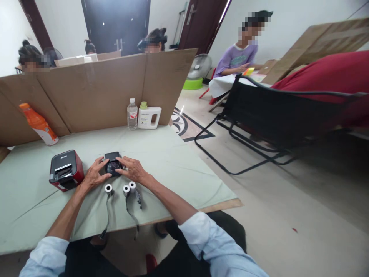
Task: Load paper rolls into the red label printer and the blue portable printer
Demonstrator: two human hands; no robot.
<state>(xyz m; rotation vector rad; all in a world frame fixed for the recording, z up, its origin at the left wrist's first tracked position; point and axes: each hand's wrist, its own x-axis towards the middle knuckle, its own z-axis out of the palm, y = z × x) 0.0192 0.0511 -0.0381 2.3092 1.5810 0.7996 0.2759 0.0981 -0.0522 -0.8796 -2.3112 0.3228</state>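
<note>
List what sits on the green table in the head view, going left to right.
Orange bottle → red and black printer → small black device held between left hand and right hand → clear water bottle → white jug.

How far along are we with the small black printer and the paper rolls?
Done: the red printer sits aside, left of the hands. In hand: left hand and right hand both rest on the small black printer, apparently open. Left: three paper rolls lie loose in front, strips trailing; none visibly loaded.
</note>
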